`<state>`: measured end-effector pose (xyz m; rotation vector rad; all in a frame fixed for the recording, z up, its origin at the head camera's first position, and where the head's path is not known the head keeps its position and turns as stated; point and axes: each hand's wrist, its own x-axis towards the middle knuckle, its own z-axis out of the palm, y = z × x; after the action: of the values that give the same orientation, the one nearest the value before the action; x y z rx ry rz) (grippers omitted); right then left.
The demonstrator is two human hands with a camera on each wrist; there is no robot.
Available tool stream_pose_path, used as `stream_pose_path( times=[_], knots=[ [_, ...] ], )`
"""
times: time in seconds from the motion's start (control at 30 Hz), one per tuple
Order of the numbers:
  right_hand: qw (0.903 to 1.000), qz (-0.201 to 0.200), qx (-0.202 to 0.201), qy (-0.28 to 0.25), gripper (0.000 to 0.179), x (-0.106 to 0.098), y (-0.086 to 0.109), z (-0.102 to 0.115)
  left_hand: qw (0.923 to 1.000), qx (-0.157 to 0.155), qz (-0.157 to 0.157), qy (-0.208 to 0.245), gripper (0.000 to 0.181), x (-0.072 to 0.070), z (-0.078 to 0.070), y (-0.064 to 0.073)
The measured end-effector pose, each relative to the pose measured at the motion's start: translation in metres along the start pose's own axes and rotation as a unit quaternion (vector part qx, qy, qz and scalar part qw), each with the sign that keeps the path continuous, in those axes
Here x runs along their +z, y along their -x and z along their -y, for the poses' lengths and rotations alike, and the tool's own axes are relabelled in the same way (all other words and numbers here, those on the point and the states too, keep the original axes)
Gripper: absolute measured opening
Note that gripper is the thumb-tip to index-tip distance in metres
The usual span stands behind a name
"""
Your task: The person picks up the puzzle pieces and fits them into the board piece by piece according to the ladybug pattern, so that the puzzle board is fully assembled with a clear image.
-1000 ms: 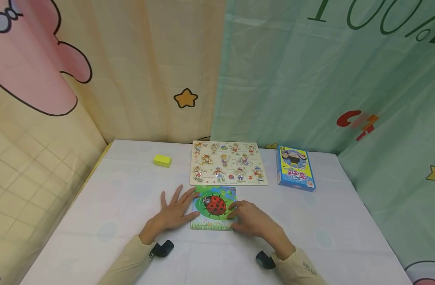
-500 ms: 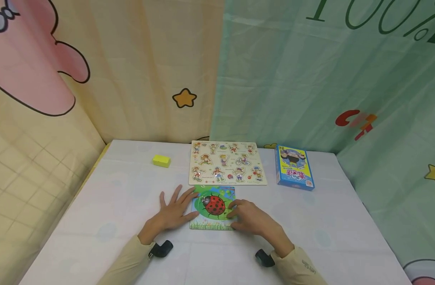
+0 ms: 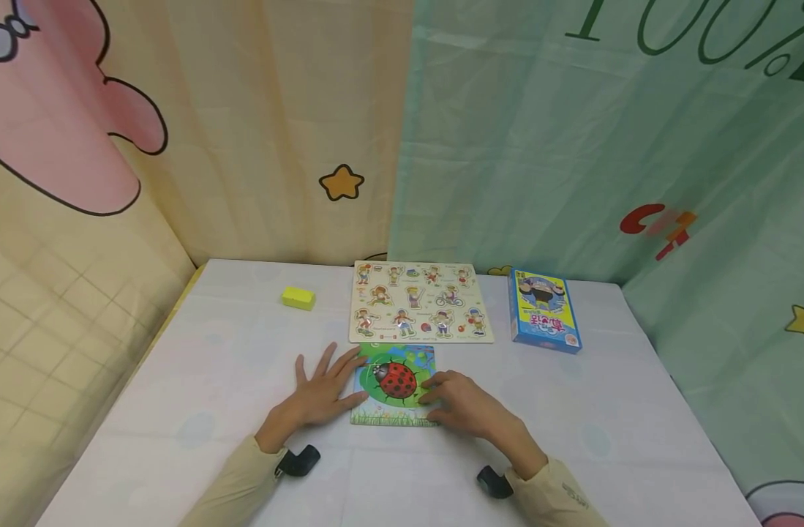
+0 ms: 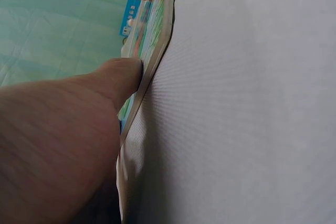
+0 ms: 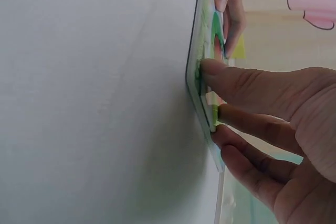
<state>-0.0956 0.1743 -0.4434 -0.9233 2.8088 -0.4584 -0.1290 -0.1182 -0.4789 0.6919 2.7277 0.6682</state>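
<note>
A square ladybug jigsaw puzzle (image 3: 396, 380) lies flat on the white table in the head view. My left hand (image 3: 319, 395) is spread along its left side, its thumb (image 4: 126, 72) and fingertips touching the puzzle's edge. On the right side of the puzzle, my right hand (image 3: 467, 406) bends over it. In the right wrist view, its thumb (image 5: 220, 74) and fingers pinch a puzzle piece (image 5: 214, 116) at the lower right, whose edge stands slightly proud of the board. The fingers hide part of this piece in the head view.
Just behind the puzzle lies a wooden peg puzzle board (image 3: 421, 301) with sports figures. A blue and yellow box (image 3: 545, 311) is at the back right. A yellow block (image 3: 299, 298) sits at the back left. Printed curtains (image 3: 296, 110) hang behind the table (image 3: 243, 337).
Both hands keep nearly the same pose on the puzzle. The head view has shifted very slightly; nothing else visibly moves.
</note>
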Motion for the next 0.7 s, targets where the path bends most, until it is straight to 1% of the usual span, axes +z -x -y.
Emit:
stream_pose_path(
  times=[0.23,0.4,0.57,0.7],
  knots=[
    [0.9999,-0.012,-0.002,-0.001,0.026,0.0028,0.0024,-0.0030,1.0000,0.001,-0.002,-0.005,0.068,0.0019,0.0010,-0.0011],
    [0.9999,-0.012,0.010,-0.007,0.025,0.0036,0.0041,-0.0018,1.0000,0.003,-0.003,-0.003,0.068,0.0009,0.0002,-0.0005],
    [0.9999,-0.008,0.008,-0.010,0.024,0.0032,0.0056,-0.0001,1.0000,0.003,-0.003,0.000,0.067,0.0004,0.0004,-0.0004],
    [1.0000,0.004,0.006,-0.006,0.026,0.0026,0.0059,-0.0022,1.0000,0.002,0.001,-0.002,0.067,0.0013,0.0015,-0.0006]
  ],
)
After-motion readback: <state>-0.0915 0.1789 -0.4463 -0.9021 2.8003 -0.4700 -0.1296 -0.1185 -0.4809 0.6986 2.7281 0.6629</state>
